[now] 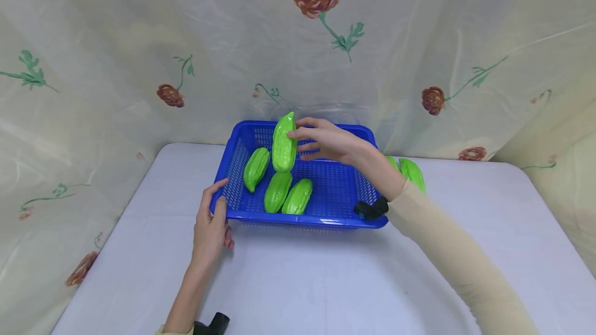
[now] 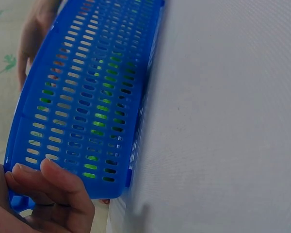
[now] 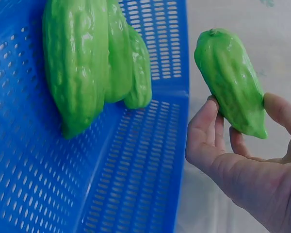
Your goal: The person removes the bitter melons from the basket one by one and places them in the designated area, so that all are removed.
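A blue plastic basket (image 1: 307, 219) with slotted walls stands on the table. My left hand (image 1: 211, 229) grips its front left corner, fingers curled at the rim in the left wrist view. My right hand (image 1: 328, 141) pinches a glossy green bitter melon (image 1: 284, 143) between thumb and fingers, above the basket's back part. In the right wrist view, this held bitter melon (image 3: 233, 82) tapers to a point beside the thumb. Three more bitter melons lie inside the basket: one at the left (image 1: 256, 169), one in the middle (image 1: 278, 192) and one beside it (image 1: 298, 197).
Behind my right forearm, green bitter melons (image 1: 412, 173) lie on the table right of the basket, partly hidden. A white cloth covers the table (image 1: 298, 278). Flower-patterned curtain (image 1: 372, 81) hangs close behind the basket and along both sides.
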Tool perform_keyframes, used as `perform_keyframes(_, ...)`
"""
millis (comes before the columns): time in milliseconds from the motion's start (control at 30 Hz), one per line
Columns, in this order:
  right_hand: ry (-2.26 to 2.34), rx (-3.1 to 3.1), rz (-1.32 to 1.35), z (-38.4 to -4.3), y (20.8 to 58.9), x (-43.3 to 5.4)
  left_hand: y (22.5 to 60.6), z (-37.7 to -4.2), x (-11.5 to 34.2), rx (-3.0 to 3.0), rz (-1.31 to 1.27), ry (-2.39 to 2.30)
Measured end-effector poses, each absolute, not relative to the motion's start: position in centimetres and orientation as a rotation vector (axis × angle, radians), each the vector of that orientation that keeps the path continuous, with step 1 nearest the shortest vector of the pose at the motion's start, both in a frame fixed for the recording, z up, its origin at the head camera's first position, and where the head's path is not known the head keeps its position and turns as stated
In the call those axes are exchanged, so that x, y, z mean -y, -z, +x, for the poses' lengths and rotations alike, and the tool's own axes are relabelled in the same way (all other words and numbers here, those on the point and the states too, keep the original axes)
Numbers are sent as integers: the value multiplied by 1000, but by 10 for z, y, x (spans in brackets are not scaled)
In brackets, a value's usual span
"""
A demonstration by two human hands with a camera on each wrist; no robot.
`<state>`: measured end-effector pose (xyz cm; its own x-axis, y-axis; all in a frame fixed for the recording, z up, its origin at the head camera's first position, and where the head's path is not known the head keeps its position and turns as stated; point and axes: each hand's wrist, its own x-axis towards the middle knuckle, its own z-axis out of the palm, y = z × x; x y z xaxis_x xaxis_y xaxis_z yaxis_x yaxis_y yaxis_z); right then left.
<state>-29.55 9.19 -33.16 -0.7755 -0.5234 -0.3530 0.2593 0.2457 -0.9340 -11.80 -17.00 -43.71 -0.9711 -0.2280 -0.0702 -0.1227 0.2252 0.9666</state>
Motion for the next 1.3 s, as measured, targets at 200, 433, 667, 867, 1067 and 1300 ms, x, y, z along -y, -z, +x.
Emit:
perform_keyframes(200, 1638, -1900, -230, -289, 324, -118, 438, -117, 170, 2382, 344, 1873)
perform_keyframes(433, 1682, -1917, -177, -283, 322, -153, 439, -117, 170, 2379, 349, 1889)
perform_keyframes(667, 1738, -1903, -180, -275, 322, -182, 438, -118, 172, 2384, 354, 1875)
perform_keyframes(867, 1772, -1895, -180, -269, 328, -205, 437, -118, 172, 2385, 345, 1881)
perform_keyframes(1067, 1794, -1909, -149, -263, 330, -240, 438, -117, 170, 2395, 341, 1872)
perform_keyframes(1300, 1760, -1951, -128, -259, 335, -279, 437, -118, 170, 2399, 338, 1857)
